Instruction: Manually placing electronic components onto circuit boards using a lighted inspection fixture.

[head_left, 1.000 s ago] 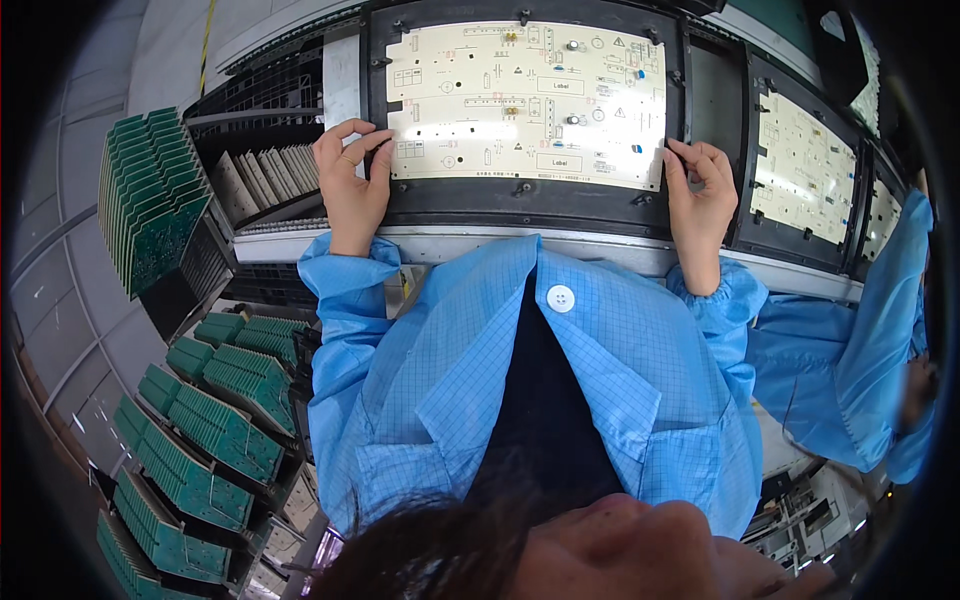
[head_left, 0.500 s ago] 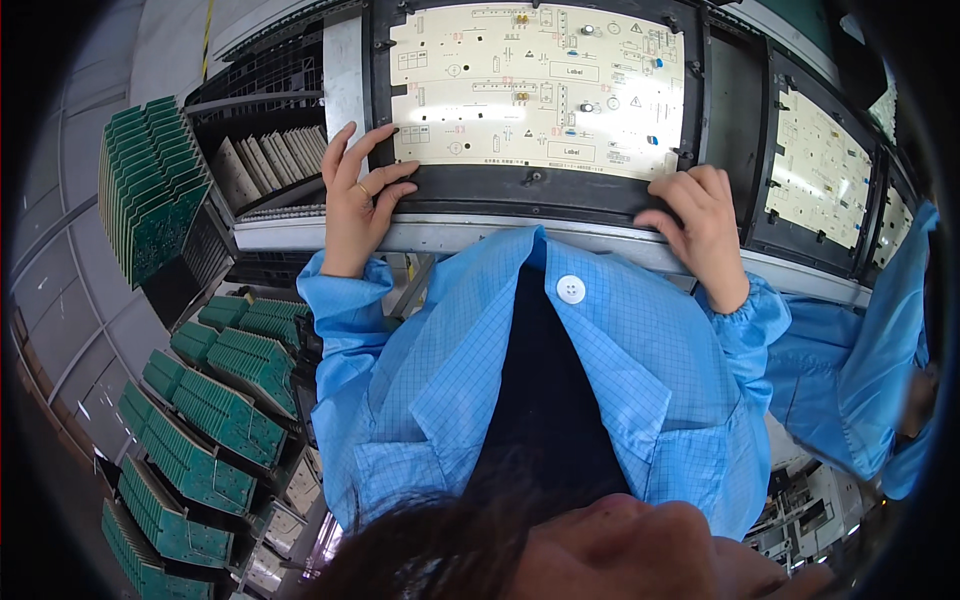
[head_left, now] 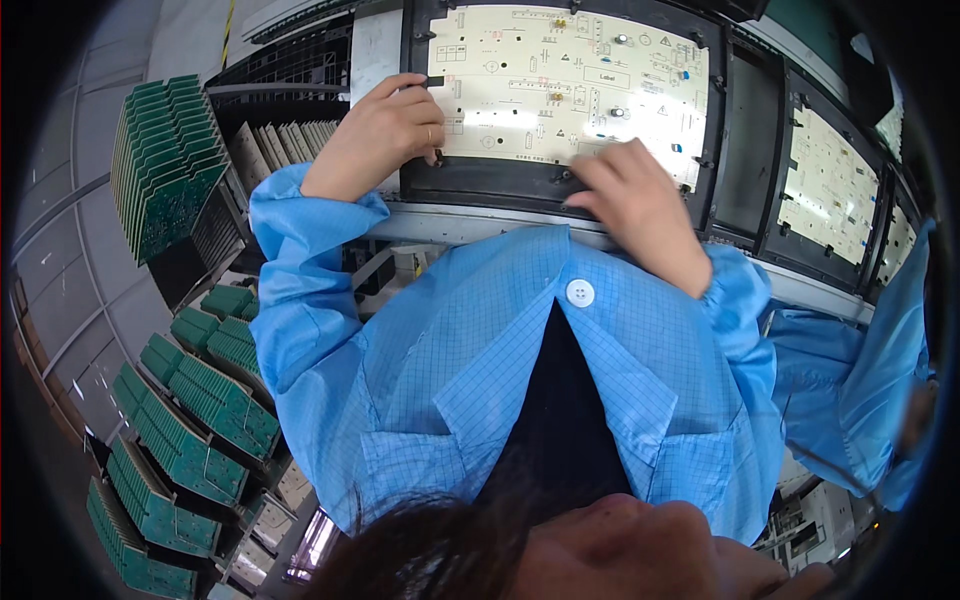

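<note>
A cream printed circuit board (head_left: pixel 590 75), with small parts and printed marks, lies in a black frame (head_left: pixel 490 178). My left hand (head_left: pixel 385 135), a ring on one finger, is bent over the frame's left edge. Its upper fingertips are beside a dark clip (head_left: pixel 436 81); the thumb and nearest finger close together at the board's near left corner, where their tips are partly hidden. My right hand (head_left: pixel 645 205), slightly blurred, reaches over the board's near edge. Its thumb and fingers are apart, nearest a small black clip (head_left: pixel 566 175) on the frame, with nothing visible in them.
Another framed board (head_left: pixel 830 190) is farther right along the metal rail (head_left: pixel 450 225). Racked green circuit boards (head_left: pixel 170 170) stand at left, with more stacks (head_left: pixel 190 440) below. Pale boards (head_left: pixel 285 145) fill a black rack. A person's blue sleeve (head_left: pixel 880 370) is at right.
My right hand has moved left from the board's near right corner to the middle of its near edge. My left hand has curled over the left edge. The view has shifted.
</note>
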Tool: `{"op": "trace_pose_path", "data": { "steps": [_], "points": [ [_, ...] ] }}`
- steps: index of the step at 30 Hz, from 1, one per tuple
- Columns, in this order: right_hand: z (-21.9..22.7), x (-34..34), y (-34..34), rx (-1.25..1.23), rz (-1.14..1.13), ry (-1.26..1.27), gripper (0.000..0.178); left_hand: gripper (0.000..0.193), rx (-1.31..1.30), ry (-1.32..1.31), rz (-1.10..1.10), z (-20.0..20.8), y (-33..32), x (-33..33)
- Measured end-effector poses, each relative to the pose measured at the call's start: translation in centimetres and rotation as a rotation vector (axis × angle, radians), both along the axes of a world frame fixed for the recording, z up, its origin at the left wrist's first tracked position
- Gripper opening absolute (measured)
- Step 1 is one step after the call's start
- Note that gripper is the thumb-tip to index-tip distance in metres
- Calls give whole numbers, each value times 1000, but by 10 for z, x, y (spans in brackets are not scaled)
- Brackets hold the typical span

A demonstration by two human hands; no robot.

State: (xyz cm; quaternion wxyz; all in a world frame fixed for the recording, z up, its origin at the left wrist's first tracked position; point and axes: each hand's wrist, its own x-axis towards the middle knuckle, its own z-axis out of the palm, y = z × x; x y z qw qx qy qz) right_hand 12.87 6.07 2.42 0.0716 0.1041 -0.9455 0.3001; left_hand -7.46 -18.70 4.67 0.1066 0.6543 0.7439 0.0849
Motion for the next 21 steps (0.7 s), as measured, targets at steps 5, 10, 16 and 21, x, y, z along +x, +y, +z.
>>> {"op": "trace_pose_path", "data": {
  "steps": [5, 10, 16, 21],
  "points": [
    [-27, -18, -34, 95, -85, 118, 21, 39, -73, -361, 192, 6, 11, -3],
    [2, -20, -29, 8, -495, -155, 22, 35, 323, -288, 314, -5, 0, 11],
    [-3, -24, 124, 189, -386, 160, 26, 26, 594, -580, 989, -61, -32, 25],
    [-23, -34, 156, 108, -288, 123, 13, 28, 568, -657, 992, -76, -33, 27]
  ]
}}
